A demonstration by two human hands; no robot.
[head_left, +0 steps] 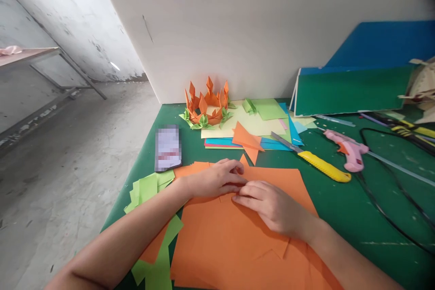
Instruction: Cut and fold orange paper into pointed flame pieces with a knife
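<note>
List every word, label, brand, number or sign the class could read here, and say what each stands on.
None can be read.
Phone: the screen is blurred into blocks, so any text is lost.
Glue gun: any marking is too small to make out.
Knife: no lettering can be made out on its yellow handle.
Orange paper: no writing shows on the visible part.

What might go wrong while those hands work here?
The yellow utility knife lies with its blade exposed, so the right hand might get nicked reaching past it. The phone sits near the left edge of the green table and could be knocked off. If hot, the pink glue gun might burn someone.
</note>
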